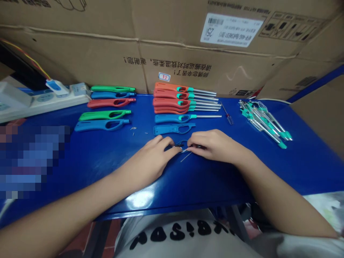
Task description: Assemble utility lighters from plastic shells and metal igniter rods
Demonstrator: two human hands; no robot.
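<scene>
- At mid-frame in the head view, the left hand (162,150) and right hand (211,144) pinch a mostly hidden blue lighter handle (183,141); exact finger contact is unclear.
- Below it, uneven pressure could bend the thin rod (186,157).
- Left of centre, a brushing forearm might scatter loose metal pins (133,128).

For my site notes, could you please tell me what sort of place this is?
Probably a small assembly workspace: a blue table with coloured handles, loose metal tubes and a screwdriver.
</scene>
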